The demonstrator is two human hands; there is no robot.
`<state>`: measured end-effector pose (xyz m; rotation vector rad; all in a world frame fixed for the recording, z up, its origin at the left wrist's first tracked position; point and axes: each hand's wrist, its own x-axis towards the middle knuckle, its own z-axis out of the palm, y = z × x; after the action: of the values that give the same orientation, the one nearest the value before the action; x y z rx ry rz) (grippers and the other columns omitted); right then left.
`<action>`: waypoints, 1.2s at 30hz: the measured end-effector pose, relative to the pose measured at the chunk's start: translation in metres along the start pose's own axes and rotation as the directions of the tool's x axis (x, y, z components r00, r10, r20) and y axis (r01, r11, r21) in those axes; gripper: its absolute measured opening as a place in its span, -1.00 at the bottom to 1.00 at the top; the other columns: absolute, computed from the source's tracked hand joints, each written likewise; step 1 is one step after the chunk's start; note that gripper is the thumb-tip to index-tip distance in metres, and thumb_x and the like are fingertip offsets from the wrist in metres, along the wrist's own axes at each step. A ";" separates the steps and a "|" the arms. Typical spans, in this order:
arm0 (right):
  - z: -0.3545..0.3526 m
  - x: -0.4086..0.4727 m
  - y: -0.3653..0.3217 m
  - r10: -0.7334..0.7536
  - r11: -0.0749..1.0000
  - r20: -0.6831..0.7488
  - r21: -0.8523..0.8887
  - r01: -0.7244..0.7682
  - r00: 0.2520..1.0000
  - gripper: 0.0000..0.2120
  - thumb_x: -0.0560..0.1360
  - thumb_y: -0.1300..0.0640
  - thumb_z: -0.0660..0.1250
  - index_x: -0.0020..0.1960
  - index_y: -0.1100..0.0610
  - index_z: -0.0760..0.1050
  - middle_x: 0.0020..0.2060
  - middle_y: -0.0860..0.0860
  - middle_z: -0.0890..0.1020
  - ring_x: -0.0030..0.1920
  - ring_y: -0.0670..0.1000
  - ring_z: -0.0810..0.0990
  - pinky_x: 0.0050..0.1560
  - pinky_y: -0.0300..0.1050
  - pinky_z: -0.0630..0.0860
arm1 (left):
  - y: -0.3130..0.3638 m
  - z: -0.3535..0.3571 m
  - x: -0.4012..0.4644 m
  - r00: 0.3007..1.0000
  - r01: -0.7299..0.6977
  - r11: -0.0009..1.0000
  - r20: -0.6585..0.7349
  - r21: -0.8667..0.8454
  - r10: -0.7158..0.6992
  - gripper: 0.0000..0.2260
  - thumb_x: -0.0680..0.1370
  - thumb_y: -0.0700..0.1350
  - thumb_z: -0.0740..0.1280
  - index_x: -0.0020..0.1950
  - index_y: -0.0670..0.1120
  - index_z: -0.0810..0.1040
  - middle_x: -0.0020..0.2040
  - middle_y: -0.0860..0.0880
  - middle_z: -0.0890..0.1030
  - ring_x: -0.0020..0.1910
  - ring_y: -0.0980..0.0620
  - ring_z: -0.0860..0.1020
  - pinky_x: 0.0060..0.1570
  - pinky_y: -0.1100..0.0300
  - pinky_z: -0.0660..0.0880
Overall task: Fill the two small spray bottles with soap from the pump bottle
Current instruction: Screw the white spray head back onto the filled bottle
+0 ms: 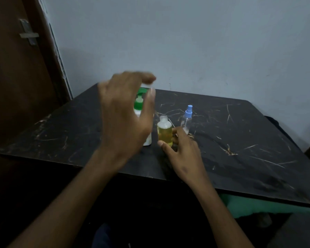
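A white pump bottle (pixel 148 140) with a green pump head (pixel 141 92) stands on the black table (pixel 240 140), mostly hidden behind my left hand (pixel 125 119). That hand is raised and blurred, its thumb and forefinger pinching a small pale piece (pixel 148 86) that looks like a spray cap. Just to the right stands an uncapped small bottle (pixel 164 129), about two-thirds full of yellow liquid. My right hand (pixel 183 153) grips it at the base with thumb in front and fingers behind. A second small clear bottle (pixel 186 120) with a blue spray cap stands behind it, looking nearly empty.
The scratched black table stands against a pale wall, with a brown door (pixel 16 86) at the left. Green cloth (pixel 249 206) shows below the table's front edge at the right.
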<state>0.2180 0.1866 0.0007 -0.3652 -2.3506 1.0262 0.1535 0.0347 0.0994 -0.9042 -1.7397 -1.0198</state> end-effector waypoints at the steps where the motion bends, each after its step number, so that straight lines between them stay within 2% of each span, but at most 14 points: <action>1: 0.000 -0.003 0.003 -0.005 1.000 0.015 -0.029 0.005 1.000 -0.77 0.58 -0.10 0.44 0.12 -0.07 0.45 -0.04 -0.13 0.69 -0.08 -0.08 0.66 0.00 0.00 0.57 | 0.006 -0.002 -0.020 1.000 0.000 1.000 0.003 -0.007 0.000 -0.83 0.62 -0.14 0.38 0.20 -0.10 0.64 0.07 0.04 0.66 0.10 0.04 0.59 0.12 -0.20 0.51; 3: -0.001 -0.010 0.009 -0.021 0.997 0.042 -0.074 0.024 0.999 -0.75 0.59 -0.15 0.40 0.13 -0.07 0.41 -0.06 -0.12 0.68 -0.07 -0.06 0.65 0.05 0.06 0.58 | 0.016 -0.001 -0.054 0.998 0.046 0.999 0.053 -0.029 -0.044 -0.84 0.59 -0.15 0.43 0.17 -0.10 0.63 0.00 0.11 0.60 0.01 0.08 0.57 0.04 -0.13 0.52; 6: 0.000 -0.019 0.014 -0.052 0.992 0.068 -0.113 0.060 0.996 -0.74 0.61 -0.21 0.29 0.18 -0.12 0.35 -0.04 -0.13 0.63 0.04 -0.03 0.58 0.19 0.14 0.50 | 0.018 0.008 -0.087 0.952 0.261 0.960 0.193 -0.100 -0.238 -0.76 0.54 -0.10 0.51 0.19 -0.02 0.62 0.04 0.15 0.61 -0.03 0.14 0.59 0.04 0.03 0.55; 9: 0.000 -0.023 0.018 -0.058 0.974 0.098 -0.211 0.078 0.993 -0.74 0.65 -0.18 0.25 0.23 -0.09 0.32 0.10 -0.09 0.62 0.20 0.01 0.51 0.23 0.00 0.31 | 0.015 0.020 -0.104 0.859 0.440 0.892 0.339 -0.107 -0.384 -0.54 0.47 -0.03 0.56 0.33 0.05 0.54 0.14 0.18 0.56 0.04 0.24 0.56 0.05 0.24 0.53; 12: -0.002 -0.023 0.017 -0.046 0.960 0.112 -0.268 0.075 0.993 -0.66 0.66 -0.15 0.29 0.34 -0.03 0.37 0.18 -0.06 0.62 0.29 0.00 0.47 0.20 -0.09 0.19 | 0.011 0.031 -0.112 0.793 0.517 0.851 0.429 -0.096 -0.433 -0.48 0.46 0.00 0.55 0.39 0.08 0.49 0.20 0.20 0.54 0.12 0.26 0.54 0.13 0.21 0.54; 17: -0.009 -0.025 0.015 -0.002 0.966 0.084 -0.257 0.024 0.996 -0.62 0.58 -0.08 0.40 0.36 -0.06 0.49 0.22 -0.05 0.55 0.36 -0.01 0.38 0.23 -0.19 0.19 | 0.004 0.042 -0.112 0.771 0.508 0.858 0.485 -0.080 -0.412 -0.60 0.49 0.01 0.52 0.31 0.10 0.53 0.16 0.23 0.58 0.18 0.20 0.54 0.25 0.00 0.52; 21: -0.039 -0.023 0.015 -0.028 0.948 0.121 -0.313 0.064 0.992 -0.46 0.50 -0.09 0.50 0.44 -0.20 0.48 0.30 -0.14 0.57 0.40 -0.05 0.40 0.24 -0.21 0.23 | -0.001 0.048 -0.105 0.758 0.491 0.870 0.513 -0.040 -0.404 -0.59 0.49 0.02 0.53 0.31 0.06 0.56 0.16 0.18 0.59 0.17 0.15 0.53 0.27 -0.03 0.48; 23: -0.057 -0.013 0.016 -0.039 0.942 0.103 -0.327 0.071 0.994 -0.46 0.49 -0.03 0.54 0.43 -0.21 0.51 0.28 -0.15 0.60 0.36 -0.07 0.44 0.20 -0.21 0.27 | -0.003 0.050 -0.101 0.749 0.482 0.876 0.531 -0.027 -0.396 -0.61 0.49 0.04 0.53 0.29 0.06 0.57 0.14 0.16 0.59 0.16 0.15 0.53 0.28 -0.02 0.47; 26: -0.069 0.007 0.028 -0.072 0.929 0.058 -0.359 0.088 0.996 -0.60 0.53 0.05 0.49 0.34 -0.16 0.58 0.20 -0.11 0.68 0.28 0.01 0.54 0.13 -0.11 0.38 | -0.004 0.051 -0.102 0.743 0.490 0.871 0.543 -0.044 -0.391 -0.65 0.51 0.05 0.52 0.26 0.09 0.57 0.10 0.18 0.59 0.12 0.18 0.53 0.25 -0.01 0.48; 28: -0.066 0.018 0.034 -0.090 0.909 0.085 -0.400 0.117 0.992 -0.66 0.58 0.08 0.43 0.33 -0.14 0.59 0.19 -0.10 0.69 0.23 0.06 0.56 0.13 -0.07 0.41 | -0.006 0.053 -0.105 0.745 0.505 0.861 0.534 -0.060 -0.400 -0.66 0.51 0.05 0.52 0.25 0.09 0.56 0.10 0.18 0.59 0.12 0.18 0.55 0.23 -0.03 0.51; 30: -0.057 0.027 0.039 -0.108 0.879 0.159 -0.445 0.169 0.981 -0.66 0.62 0.13 0.36 0.34 -0.13 0.57 0.18 -0.06 0.68 0.18 0.09 0.56 0.07 -0.09 0.35 | -0.007 0.053 -0.107 0.751 0.508 0.859 0.523 -0.068 -0.403 -0.66 0.51 0.04 0.51 0.25 0.09 0.56 0.10 0.19 0.59 0.11 0.16 0.56 0.21 -0.05 0.52; 32: -0.046 0.035 0.042 -0.096 0.858 0.232 -0.473 0.198 0.968 -0.63 0.63 0.20 0.30 0.36 -0.12 0.57 0.15 -0.01 0.65 0.15 0.13 0.56 0.06 -0.05 0.38 | -0.009 0.054 -0.108 0.759 0.499 0.864 0.518 -0.072 -0.395 -0.67 0.51 0.03 0.51 0.25 0.09 0.56 0.10 0.19 0.59 0.11 0.14 0.56 0.18 -0.07 0.52; 34: -0.039 0.039 0.044 -0.087 0.843 0.249 -0.498 0.205 0.965 -0.59 0.63 0.25 0.27 0.37 -0.11 0.58 0.14 0.05 0.62 0.14 0.16 0.55 0.11 0.04 0.48 | -0.009 0.054 -0.109 0.762 0.492 0.868 0.517 -0.069 -0.390 -0.67 0.52 0.04 0.50 0.25 0.09 0.56 0.10 0.19 0.59 0.12 0.13 0.56 0.18 -0.07 0.50; 36: -0.035 0.042 0.046 -0.094 0.827 0.229 -0.524 0.204 0.969 -0.60 0.63 0.27 0.26 0.35 -0.09 0.61 0.14 0.05 0.61 0.12 0.14 0.54 0.11 0.04 0.49 | -0.009 0.054 -0.109 0.761 0.490 0.870 0.516 -0.060 -0.393 -0.66 0.53 0.04 0.50 0.27 0.10 0.55 0.11 0.20 0.58 0.13 0.15 0.55 0.20 -0.05 0.48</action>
<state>0.2059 0.2570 0.0019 -0.2864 -2.7780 0.3042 0.1636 0.0647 -0.0187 -0.9471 -2.4006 -1.3715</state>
